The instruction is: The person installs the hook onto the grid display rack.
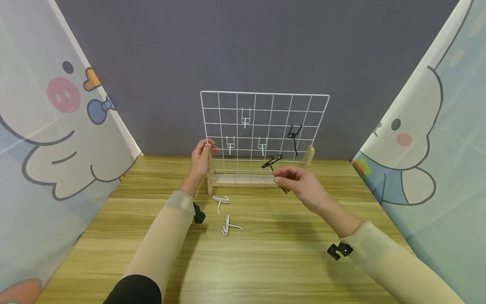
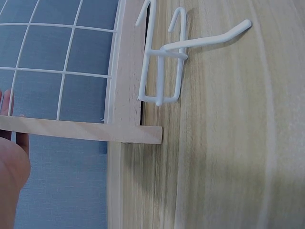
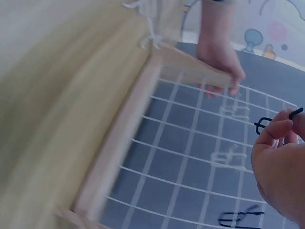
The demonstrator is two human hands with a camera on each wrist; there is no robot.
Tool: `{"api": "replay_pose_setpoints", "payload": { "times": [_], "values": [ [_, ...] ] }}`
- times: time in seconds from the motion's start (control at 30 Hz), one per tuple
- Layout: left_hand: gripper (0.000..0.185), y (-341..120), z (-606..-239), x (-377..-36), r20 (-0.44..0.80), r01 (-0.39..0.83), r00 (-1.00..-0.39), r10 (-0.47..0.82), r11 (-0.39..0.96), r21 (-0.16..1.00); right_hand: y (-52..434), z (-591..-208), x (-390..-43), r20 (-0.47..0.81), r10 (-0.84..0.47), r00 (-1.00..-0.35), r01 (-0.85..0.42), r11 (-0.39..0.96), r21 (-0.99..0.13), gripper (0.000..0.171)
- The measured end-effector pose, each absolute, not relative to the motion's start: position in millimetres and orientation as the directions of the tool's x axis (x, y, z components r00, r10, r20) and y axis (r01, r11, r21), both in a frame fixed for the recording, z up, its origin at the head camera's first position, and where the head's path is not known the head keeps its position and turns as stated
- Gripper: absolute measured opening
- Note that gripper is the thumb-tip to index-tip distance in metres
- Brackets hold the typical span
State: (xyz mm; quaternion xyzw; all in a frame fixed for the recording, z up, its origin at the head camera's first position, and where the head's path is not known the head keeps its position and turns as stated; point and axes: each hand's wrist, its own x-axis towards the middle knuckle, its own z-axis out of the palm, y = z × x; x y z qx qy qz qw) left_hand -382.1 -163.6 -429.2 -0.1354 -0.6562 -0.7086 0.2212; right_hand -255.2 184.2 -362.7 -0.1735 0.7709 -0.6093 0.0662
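Note:
A white wire grid panel [image 1: 262, 116] stands upright in a wooden base [image 1: 243, 182]. My left hand [image 1: 201, 157] grips the stand's left side where the wooden upright meets the panel edge, some fingers behind the wires. In my right hand [image 1: 298, 183], thumb and fingers pinch a black hook [image 1: 271, 163] by its prong, its two-pronged end pointing up in front of the lower right of the grid. Another black hook [image 1: 293, 135] hangs on the panel's right part. On the wires hang white hooks: one higher up [image 1: 246, 119], one lower left [image 1: 230, 145] and one lower middle [image 1: 262, 146].
Two loose white hooks lie on the wood-grain table [image 1: 288, 261] before the stand: one nearer the base [image 1: 220, 200], one closer to me [image 1: 228, 226]. A grey wall [image 1: 265, 46] rises behind. Cartoon-printed cloths hang at left [image 1: 41, 139] and right [image 1: 448, 147].

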Motion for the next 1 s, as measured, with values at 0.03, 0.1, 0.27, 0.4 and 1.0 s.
{"api": "replay_pose_setpoints", "payload": {
  "times": [0.03, 0.1, 0.27, 0.4, 1.0],
  "values": [
    [0.031, -163.7, -429.0, -381.9, 0.483, 0.491, -0.865, -0.136, -0.034, 0.870, 184.6, -356.7, -257.3, 0.121, -0.336, -0.934, -0.194, 0.192, -0.962, 0.025],
    [0.031, -163.9, -428.5, -381.1, 0.480, 0.488, -0.866, -0.140, -0.021, 0.873, 185.4, -345.3, -263.2, 0.149, -0.309, -0.939, -0.212, 0.179, -0.961, 0.024],
    [0.030, -163.8, -427.7, -379.1, 0.471, 0.478, -0.870, -0.144, -0.016, 0.878, 187.5, -321.6, -280.7, 0.211, -0.244, -0.947, -0.258, 0.182, -0.949, 0.023],
    [0.031, -163.1, -427.3, -379.1, 0.471, 0.479, -0.870, -0.145, -0.025, 0.877, 187.8, -307.7, -293.3, 0.230, -0.195, -0.953, -0.273, 0.231, -0.934, 0.028],
    [0.029, -161.5, -426.9, -377.5, 0.495, 0.508, -0.854, -0.161, -0.049, 0.860, 176.8, -285.0, -329.8, 0.231, -0.124, -0.965, -0.257, 0.258, -0.931, 0.032]
  ]
}}
